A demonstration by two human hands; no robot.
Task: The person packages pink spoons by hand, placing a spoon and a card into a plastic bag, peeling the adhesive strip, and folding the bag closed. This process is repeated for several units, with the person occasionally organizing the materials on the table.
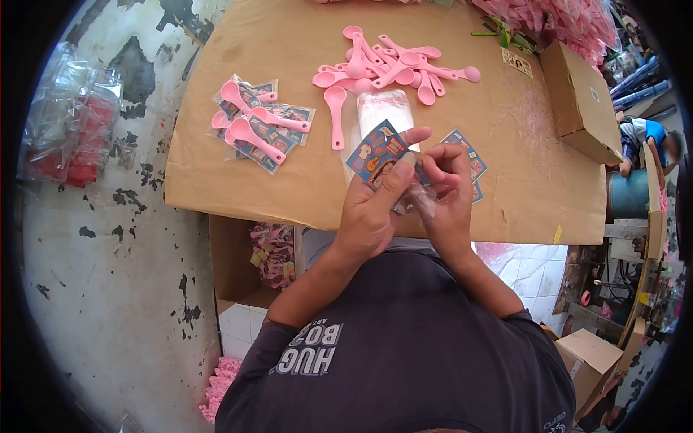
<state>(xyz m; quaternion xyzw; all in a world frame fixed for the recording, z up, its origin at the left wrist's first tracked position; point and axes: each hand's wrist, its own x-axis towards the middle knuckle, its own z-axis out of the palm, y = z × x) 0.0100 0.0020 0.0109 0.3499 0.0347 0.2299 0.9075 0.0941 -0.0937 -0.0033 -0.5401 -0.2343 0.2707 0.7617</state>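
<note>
My left hand [374, 209] grips a small blue printed card [372, 155] between thumb and fingers, just above the table. Beside it, my right hand [449, 184] has its fingers closed on a clear plastic bag [419, 202] that hangs near the card. More printed cards [468, 148] lie partly hidden behind my right hand. Under and beyond the hands is a stack of clear plastic bags [385, 108]. A loose pink spoon [336, 119] rests left of that stack, and a pile of pink spoons [390, 68] lies farther back. Bagged spoons with cards [260, 126] are heaped on the left.
The table [253, 195] is covered in brown paper. A cardboard box [577, 101] stands at its right edge, near a pink heap [556, 25]. Below the table, an open box [234, 263] holds pink items. Another person [642, 137] is at far right.
</note>
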